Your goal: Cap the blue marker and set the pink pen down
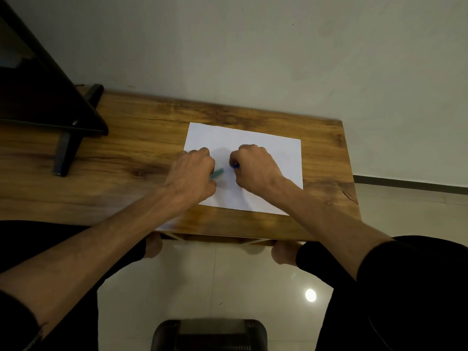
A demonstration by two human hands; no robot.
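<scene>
stool [210, 334] nearest, below the sheet | table [126, 158] bears the sheet [266, 153] | left hand [191, 173] curled on sheet's left edge, gripping teal stick [217, 173] | right hand [254, 167] fisted mid-sheet round blue tip [236, 165] | screen [38, 79] far left of sheet

dark monitor [38, 79] on wooden desk [126, 158]

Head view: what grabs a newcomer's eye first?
The white sheet of paper on the right part of the wooden table, with both fists over it. The left hand grips a teal piece; the right hand grips something blue. A dark monitor stands far left.
</scene>
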